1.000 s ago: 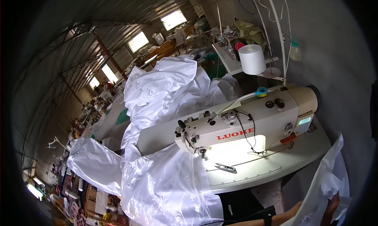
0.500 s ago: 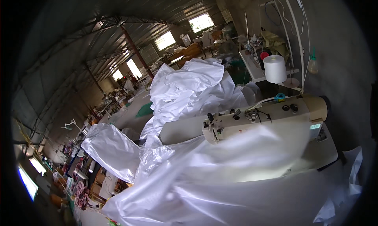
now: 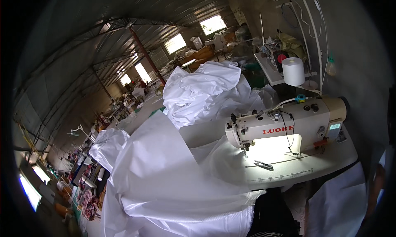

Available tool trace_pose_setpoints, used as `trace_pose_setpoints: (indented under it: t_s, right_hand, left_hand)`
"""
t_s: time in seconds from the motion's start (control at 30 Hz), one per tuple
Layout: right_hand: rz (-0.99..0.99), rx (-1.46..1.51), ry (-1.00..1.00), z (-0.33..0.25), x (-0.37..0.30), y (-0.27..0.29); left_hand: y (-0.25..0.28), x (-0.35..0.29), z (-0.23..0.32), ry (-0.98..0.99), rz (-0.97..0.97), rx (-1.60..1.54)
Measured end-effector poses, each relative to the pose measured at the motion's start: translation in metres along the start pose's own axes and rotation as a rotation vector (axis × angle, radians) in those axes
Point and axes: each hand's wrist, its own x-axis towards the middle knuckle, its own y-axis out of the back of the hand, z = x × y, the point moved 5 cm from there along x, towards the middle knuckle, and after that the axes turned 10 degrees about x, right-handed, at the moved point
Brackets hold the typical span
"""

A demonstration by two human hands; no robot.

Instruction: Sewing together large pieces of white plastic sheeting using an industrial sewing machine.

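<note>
- At the table's nine-o'clock side, a large white fabric sheet (image 3: pixel 165 175) is seen raised in a peak, draped over the sewing table (image 3: pixel 326 165) edge and just short of the sewing machine (image 3: pixel 284 127) needle.
- At four o'clock, what seems to be the right hand (image 3: pixel 377 183) is glimpsed at the rim; its grip cannot be told.
- The left hand is not seen.
- Small snips (image 3: pixel 262 165) are seen beneath the lamp.
- The sheet is best fed flat, with folds smoothed out and kept clear of the needle.

white sheet (image 3: pixel 165 175) pulled leftward off machine bed (image 3: pixel 288 167), scissors (image 3: pixel 262 165) uncovered
</note>
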Motion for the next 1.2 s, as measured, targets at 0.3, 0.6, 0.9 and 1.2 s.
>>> trace_pose_setpoints:
  t_s: [0.3, 0.6, 0.9, 1.2]
  right_hand:
    - [-1.041, 0.966, 0.396, -0.455, -0.035, -0.092]
    - [-1.248, 0.585, 0.398, -0.492, -0.092, -0.148]
    - [-1.163, 0.96, -0.044, -0.445, -0.164, -0.282]
    - [-0.477, 1.237, 0.55, -0.485, -0.098, -0.109]
  left_hand:
    - [0.115, 0.079, -0.11, 0.09, 0.214, 0.151]
    - [0.301, 0.024, -0.239, 0.263, 0.555, 0.239]
    - [0.433, -0.187, -0.149, 0.317, 1.239, 0.168]
    - [-0.045, 0.009, 0.023, -0.787, -0.568, 0.566]
